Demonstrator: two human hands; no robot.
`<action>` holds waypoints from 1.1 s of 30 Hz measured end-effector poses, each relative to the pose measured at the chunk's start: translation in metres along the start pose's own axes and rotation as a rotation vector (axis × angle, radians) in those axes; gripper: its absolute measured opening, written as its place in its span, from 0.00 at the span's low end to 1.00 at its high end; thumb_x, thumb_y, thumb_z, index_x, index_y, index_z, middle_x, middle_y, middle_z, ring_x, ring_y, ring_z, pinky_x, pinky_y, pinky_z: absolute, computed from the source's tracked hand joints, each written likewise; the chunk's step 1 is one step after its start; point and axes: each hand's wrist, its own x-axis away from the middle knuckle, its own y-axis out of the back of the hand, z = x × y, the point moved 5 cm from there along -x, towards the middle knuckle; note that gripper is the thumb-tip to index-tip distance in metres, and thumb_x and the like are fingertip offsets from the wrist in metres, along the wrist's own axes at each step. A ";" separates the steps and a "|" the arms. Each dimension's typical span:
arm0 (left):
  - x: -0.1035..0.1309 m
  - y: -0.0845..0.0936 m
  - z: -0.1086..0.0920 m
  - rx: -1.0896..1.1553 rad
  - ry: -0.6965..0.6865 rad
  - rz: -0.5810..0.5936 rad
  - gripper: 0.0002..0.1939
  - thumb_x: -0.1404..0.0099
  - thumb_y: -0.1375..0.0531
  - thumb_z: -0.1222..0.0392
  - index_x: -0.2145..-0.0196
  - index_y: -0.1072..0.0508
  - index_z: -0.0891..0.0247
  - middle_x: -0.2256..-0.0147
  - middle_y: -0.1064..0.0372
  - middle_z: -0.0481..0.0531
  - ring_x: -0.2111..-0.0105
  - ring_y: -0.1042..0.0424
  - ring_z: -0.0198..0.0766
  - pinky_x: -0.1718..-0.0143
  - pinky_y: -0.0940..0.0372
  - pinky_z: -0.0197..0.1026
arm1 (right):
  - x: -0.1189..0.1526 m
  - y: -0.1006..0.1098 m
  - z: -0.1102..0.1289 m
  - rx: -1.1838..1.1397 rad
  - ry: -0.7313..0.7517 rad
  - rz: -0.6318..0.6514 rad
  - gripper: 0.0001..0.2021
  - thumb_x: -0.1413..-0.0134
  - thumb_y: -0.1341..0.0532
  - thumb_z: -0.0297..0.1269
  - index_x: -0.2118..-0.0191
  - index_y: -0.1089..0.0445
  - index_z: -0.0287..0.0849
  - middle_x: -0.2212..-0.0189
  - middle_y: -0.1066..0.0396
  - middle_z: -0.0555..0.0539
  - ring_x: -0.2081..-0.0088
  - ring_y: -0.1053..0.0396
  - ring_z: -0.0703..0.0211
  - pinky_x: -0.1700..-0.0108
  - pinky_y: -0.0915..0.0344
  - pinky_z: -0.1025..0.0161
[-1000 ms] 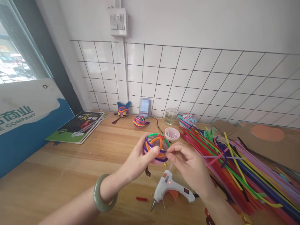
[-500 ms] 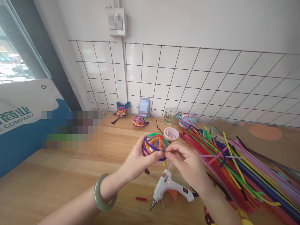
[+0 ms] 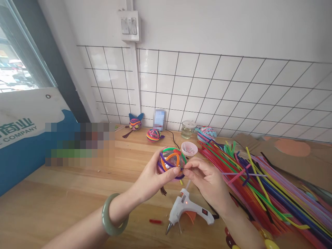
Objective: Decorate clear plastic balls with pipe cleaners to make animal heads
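My left hand (image 3: 160, 173) is wrapped round a clear ball (image 3: 168, 160) trimmed with purple, orange, green and red pipe cleaners. Its thumb presses on the ball's near side. At the ball's right edge, my right hand (image 3: 203, 174) pinches the end of a purple pipe cleaner, mostly hidden by the fingertips. A dark tassel (image 3: 163, 191) hangs beneath the ball. Just below my hands, a white glue gun (image 3: 188, 205) rests on its wire stand, with its small light lit and nozzle pointing toward me.
Loose pipe cleaners (image 3: 259, 186) in many colours spread over the right side, beside cardboard (image 3: 319, 166). Behind the ball are a pink bowl (image 3: 189, 149), a lidded glass jar (image 3: 188, 129) and several finished striped balls (image 3: 153, 135). A red scrap (image 3: 155, 221) lies left of the glue gun.
Both hands stay almost in place on the ball, with only tiny shifts of the fingertips at its right edge. The whole view has moved slightly.
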 end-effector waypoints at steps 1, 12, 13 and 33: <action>0.000 0.000 0.000 0.003 0.007 -0.003 0.34 0.44 0.31 0.51 0.46 0.41 0.62 0.50 0.29 0.59 0.51 0.28 0.48 0.53 0.29 0.47 | 0.000 0.000 0.000 -0.003 0.001 0.002 0.04 0.47 0.35 0.38 0.70 0.27 0.46 0.73 0.28 0.52 0.69 0.30 0.64 0.66 0.33 0.69; -0.002 0.003 0.000 -0.105 -0.087 -0.049 0.29 0.45 0.31 0.52 0.50 0.37 0.63 0.57 0.26 0.57 0.58 0.25 0.42 0.56 0.29 0.43 | 0.003 -0.006 -0.003 -0.052 -0.014 0.022 0.05 0.46 0.35 0.39 0.70 0.27 0.45 0.71 0.30 0.52 0.68 0.31 0.64 0.63 0.33 0.68; -0.003 0.003 0.000 -0.105 -0.083 -0.045 0.30 0.45 0.31 0.52 0.50 0.37 0.63 0.57 0.26 0.57 0.58 0.25 0.42 0.56 0.29 0.43 | 0.003 -0.006 -0.003 -0.056 -0.022 0.028 0.06 0.46 0.35 0.40 0.70 0.27 0.45 0.71 0.30 0.52 0.68 0.31 0.64 0.63 0.33 0.68; -0.010 0.021 -0.011 -0.026 -0.132 -0.077 0.26 0.39 0.35 0.49 0.48 0.31 0.66 0.50 0.28 0.61 0.49 0.29 0.49 0.47 0.36 0.47 | 0.029 -0.005 -0.075 0.623 -0.443 0.817 0.15 0.68 0.32 0.33 0.89 0.40 0.42 0.88 0.45 0.58 0.83 0.49 0.69 0.81 0.59 0.68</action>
